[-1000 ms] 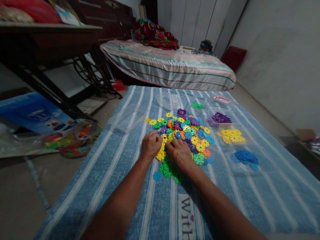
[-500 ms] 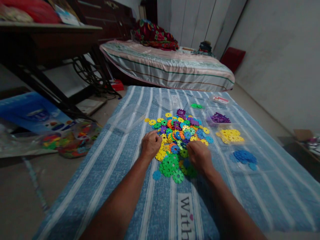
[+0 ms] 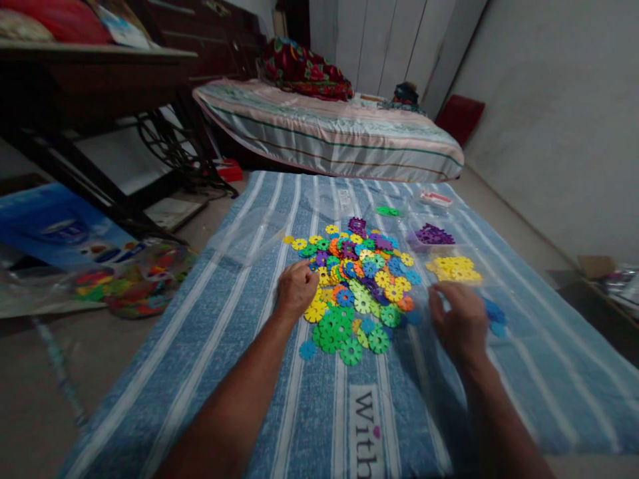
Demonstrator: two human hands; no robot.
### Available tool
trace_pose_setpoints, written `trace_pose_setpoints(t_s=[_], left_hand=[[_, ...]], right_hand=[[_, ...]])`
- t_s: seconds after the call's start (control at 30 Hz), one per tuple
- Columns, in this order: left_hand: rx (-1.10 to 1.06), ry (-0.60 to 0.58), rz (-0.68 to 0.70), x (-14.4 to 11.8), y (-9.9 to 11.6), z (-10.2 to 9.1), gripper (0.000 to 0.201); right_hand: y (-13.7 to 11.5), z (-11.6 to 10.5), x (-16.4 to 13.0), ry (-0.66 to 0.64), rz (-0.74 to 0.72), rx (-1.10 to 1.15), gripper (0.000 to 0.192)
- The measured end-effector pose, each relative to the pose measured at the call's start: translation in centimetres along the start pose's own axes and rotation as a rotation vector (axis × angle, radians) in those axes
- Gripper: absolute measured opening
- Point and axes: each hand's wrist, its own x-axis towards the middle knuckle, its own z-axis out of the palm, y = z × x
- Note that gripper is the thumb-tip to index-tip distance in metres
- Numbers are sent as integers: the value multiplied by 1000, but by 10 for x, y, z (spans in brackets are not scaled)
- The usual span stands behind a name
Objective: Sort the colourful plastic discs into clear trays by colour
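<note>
A pile of colourful notched plastic discs [image 3: 363, 301] lies on the striped cloth, in green, yellow, blue, orange and purple. At the pile's left edge rests my left hand [image 3: 297, 289], its fingers curled closed; anything inside them is hidden. My right hand [image 3: 459, 320] is right of the pile, off the cloth's middle, with fingers bent inward and slightly blurred. I cannot make out what it holds. Just beyond it are yellow pieces [image 3: 455, 267] in a clear tray. Partly behind that hand show blue discs [image 3: 495, 315].
Purple pieces [image 3: 433, 234] fill another clear box, and green pieces [image 3: 388, 211] lie farther back. A clear empty-looking container [image 3: 252, 236] sits at the left. Beyond the cloth-covered surface [image 3: 200, 372] stands a bed [image 3: 329, 133]; a sewing-machine table [image 3: 90, 73] is at the left.
My right hand has moved from the pile to the right, towards the trays, uncovering discs at the pile's right side. My left hand has stayed by the pile. The view has shifted slightly.
</note>
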Motion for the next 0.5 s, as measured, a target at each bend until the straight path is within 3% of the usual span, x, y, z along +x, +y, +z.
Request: trace_pose_setpoints(t_s=[0.1, 0.2, 0.33, 0.5], left_hand=[[-14, -7, -4, 0, 0, -2, 28], [-30, -19, -8, -1, -1, -3, 30], [-40, -10, 1, -1, -4, -3, 31], [-30, 5, 21, -1, -5, -1, 32]], right_hand=[[-51, 23, -2, -187, -125, 172, 16], [-85, 43, -1, -381, -185, 214, 16], [-102, 62, 3, -544, -192, 162, 23], [-106, 72, 1, -570, -150, 146, 22]])
